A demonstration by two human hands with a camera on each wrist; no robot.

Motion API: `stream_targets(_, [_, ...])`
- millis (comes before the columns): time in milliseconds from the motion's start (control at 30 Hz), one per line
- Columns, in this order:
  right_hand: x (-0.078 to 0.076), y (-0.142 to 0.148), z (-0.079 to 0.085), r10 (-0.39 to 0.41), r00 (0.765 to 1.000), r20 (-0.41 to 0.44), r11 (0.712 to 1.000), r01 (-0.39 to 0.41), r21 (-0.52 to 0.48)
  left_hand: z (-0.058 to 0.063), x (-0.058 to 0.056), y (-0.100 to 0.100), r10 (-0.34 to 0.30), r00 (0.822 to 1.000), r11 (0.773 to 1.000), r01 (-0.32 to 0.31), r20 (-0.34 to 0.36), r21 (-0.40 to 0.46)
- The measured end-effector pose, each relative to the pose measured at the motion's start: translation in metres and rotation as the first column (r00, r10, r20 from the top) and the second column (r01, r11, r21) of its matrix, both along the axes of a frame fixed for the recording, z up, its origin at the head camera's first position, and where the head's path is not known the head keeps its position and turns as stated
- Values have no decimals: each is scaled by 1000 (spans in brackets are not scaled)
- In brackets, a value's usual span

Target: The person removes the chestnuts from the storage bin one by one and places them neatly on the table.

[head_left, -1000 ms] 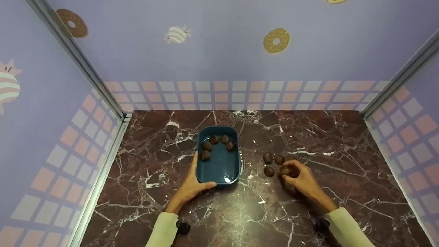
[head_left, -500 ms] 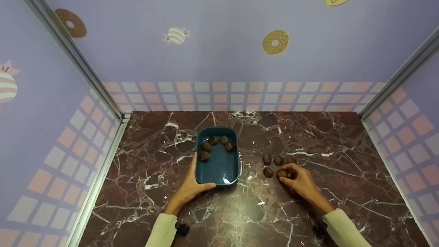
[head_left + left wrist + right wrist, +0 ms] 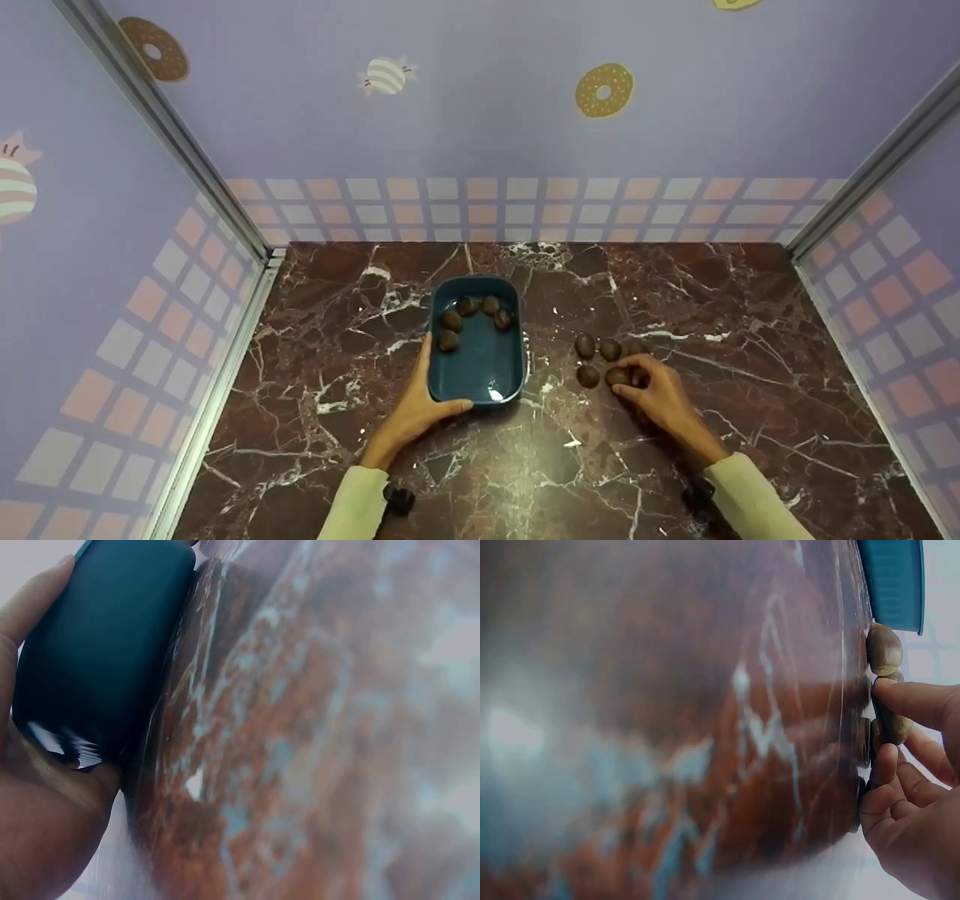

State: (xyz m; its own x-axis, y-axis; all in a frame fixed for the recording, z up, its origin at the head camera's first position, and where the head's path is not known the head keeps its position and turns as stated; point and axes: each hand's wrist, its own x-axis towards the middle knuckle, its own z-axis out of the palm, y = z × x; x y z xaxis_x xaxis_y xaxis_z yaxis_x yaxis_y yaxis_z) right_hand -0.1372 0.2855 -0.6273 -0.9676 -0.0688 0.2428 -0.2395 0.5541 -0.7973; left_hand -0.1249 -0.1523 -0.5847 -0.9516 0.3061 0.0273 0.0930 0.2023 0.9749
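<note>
In the head view, my left hand (image 3: 421, 399) holds a deep blue rectangular dish (image 3: 484, 375) at its near left corner, thumb on the near rim and fingers along the left side. Several brown chestnuts (image 3: 450, 321) lie in the dish's far half. To the right, my right hand (image 3: 664, 397) pinches a chestnut (image 3: 619, 376) between thumb and fingers, low at the tabletop. Close beside it sit other chestnuts (image 3: 587, 376), and one more is partly hidden behind the fingers. In the right wrist view, the pinched chestnut (image 3: 894, 726) shows its paler base.
Everything stands on a dark red marbled tabletop (image 3: 540, 465). Lilac walls (image 3: 480, 135) with a pink and white tile pattern enclose its back and both sides. Dark wrist devices (image 3: 400, 500) sit at both sleeves.
My right hand has shifted slightly left and nearer, its fingertips staying around the chestnut. My left hand and the dish have stayed in place.
</note>
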Motion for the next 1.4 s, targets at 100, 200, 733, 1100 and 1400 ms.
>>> stream_targets(100, [1,0,0,-8,1000,4,1000,8,11,0,0,0,-2,1000,1000,2,4,5])
stream_targets(200, [1,0,0,-15,1000,10,1000,15,22,0,0,0,-7,1000,1000,6,10,9])
stream_targets(733, [-2,1,11,21,1000,-19,999,-22,-30,-2,-2,-1,-15,1000,1000,15,14,11])
stream_targets(1100, [-23,-30,46,143,989,-42,988,-145,-59,-1,-1,-1,5,999,1000,-5,32,-6])
stream_targets(1400, [-44,-74,61,254,965,-64,967,-252,25,-3,-1,1,9,999,1000,-9,35,-5])
